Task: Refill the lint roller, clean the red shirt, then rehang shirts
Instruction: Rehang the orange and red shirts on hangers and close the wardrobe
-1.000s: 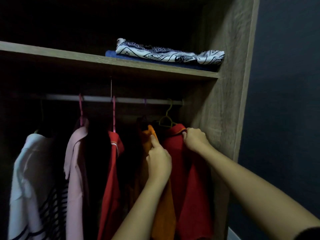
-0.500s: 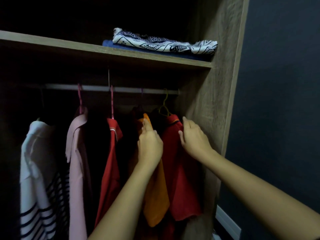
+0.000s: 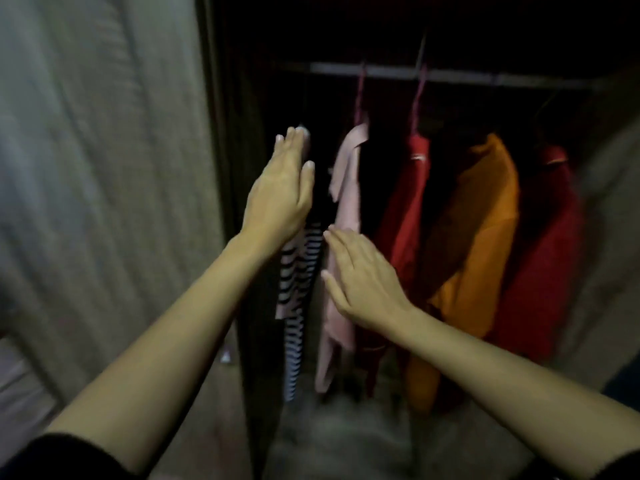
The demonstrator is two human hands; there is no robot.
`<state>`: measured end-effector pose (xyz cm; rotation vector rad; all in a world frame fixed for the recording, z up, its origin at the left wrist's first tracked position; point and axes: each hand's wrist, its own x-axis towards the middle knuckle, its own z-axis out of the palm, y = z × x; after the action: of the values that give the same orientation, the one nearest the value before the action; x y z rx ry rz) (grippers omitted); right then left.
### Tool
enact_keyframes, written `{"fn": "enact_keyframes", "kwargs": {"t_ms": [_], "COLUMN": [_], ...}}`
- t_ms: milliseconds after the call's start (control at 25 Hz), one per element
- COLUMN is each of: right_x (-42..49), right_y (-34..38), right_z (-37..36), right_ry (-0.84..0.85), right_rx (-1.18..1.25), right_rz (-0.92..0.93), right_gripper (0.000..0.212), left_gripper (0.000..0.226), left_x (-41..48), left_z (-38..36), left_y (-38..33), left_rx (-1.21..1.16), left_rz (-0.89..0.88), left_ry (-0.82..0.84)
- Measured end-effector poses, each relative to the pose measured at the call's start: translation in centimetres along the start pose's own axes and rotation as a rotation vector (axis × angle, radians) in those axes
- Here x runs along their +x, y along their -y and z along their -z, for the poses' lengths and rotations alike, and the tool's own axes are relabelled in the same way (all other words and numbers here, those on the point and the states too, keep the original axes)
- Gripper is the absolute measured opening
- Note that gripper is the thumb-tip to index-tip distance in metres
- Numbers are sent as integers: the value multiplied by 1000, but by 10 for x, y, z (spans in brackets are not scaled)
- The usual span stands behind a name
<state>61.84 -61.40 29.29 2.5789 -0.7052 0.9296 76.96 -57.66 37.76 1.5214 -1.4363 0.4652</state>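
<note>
Both hands were up at the left end of the wardrobe. The left hand [image 3: 280, 195] was flat and released, fingers together and straight, its palm laid against the upper part of the striped shirt [image 3: 294, 292], gripping nothing. The right hand [image 3: 360, 282] sat lower and just to the right, also released, fingers spread and reaching left, their tips at the edge of the pink shirt [image 3: 343, 216]; whether they pressed the cloth or only brushed it could not be told through the blur.

Along the rail [image 3: 450, 76] the clothes hung in a row: striped shirt farthest left, then the pink one on a pink hanger [image 3: 360, 95], then a red shirt [image 3: 405, 209] on its own pink hanger, then an orange shirt [image 3: 481, 230], and a second red shirt [image 3: 550, 244] at the far right, close to the wardrobe's side wall. Both red shirts hung on the rail, well apart from either hand. A pale curtain [image 3: 104, 168] filled the left of the scene, beside the wardrobe's dark edge. Dark sleeves showed at the near corners, on both forearms.
</note>
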Motion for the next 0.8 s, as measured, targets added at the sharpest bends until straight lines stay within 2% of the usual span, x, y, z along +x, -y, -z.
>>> {"fn": "enact_keyframes", "kwargs": {"t_ms": [80,240,400,600,800], "right_x": [-6,-30,-39,-21,-19], "right_y": [46,114,145,145,147], "right_z": [-37,-103,-158,-202,-214], "right_ry": [67,293,599,595,623], "right_rx": [78,87,-106,-386,-668], "right_rz": [80,264,520,627,720], "right_gripper": [57,59,58,60,61], "left_gripper": [51,54,59,62,67], "left_x": [-24,-60,-79,-80,-80], "left_z": [26,57,61,57,54], "left_y": [42,102,138,150,148], "left_rx": [121,350,434,484,496], "left_rz": [20,-10,13,-59,-73], "left_ry": [27,123,331,386,386]}}
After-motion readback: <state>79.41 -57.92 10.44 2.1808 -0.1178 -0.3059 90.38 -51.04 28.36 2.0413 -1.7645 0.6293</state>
